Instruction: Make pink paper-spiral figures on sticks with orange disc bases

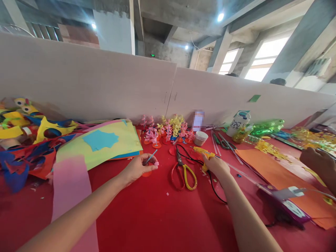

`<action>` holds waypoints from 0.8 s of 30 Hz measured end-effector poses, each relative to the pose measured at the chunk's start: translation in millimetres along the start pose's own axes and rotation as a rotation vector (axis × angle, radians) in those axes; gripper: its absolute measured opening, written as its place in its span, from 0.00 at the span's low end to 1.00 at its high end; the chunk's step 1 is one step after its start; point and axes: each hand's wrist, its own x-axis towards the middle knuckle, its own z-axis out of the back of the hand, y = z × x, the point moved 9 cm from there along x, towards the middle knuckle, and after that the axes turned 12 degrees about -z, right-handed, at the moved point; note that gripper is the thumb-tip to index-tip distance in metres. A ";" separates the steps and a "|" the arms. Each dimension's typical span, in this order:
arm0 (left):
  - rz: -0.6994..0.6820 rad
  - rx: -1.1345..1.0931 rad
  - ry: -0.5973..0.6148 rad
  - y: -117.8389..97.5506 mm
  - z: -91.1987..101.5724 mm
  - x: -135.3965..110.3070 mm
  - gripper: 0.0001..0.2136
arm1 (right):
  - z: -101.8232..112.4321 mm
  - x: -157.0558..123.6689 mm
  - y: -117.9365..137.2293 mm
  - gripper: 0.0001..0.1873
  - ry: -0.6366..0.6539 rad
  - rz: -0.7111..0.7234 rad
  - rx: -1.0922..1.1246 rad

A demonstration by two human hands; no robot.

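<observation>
Here, left fingers (149,168) pinch a pink piece (156,163).

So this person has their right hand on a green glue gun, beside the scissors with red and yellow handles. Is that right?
Not quite: the glue gun is yellow, not green, as the head view shows. The rest is right: the right hand is on it, beside the red-and-yellow-handled scissors.
</observation>
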 end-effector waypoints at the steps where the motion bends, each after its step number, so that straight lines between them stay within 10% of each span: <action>1: 0.014 -0.022 0.002 -1.7 -2.3 -4.5 0.10 | 6.8 -6.1 0.6 0.34 -0.039 -0.027 0.018; 5: 0.003 -0.072 -0.038 -12.1 -7.1 -19.7 0.10 | 19.3 -53.0 44.8 0.21 -0.121 0.179 0.249; 9: -0.013 -0.030 -0.059 -19.9 -11.1 -28.1 0.11 | -19.4 -124.1 116.9 0.15 0.390 0.622 0.743; 14: -0.075 0.027 -0.067 -27.3 -11.0 -29.1 0.11 | -52.6 -162.4 135.5 0.12 1.062 0.465 1.290; 24: -0.027 -0.209 -0.176 -17.9 -7.1 -33.3 0.17 | -61.8 -158.8 133.3 0.11 1.272 0.315 1.416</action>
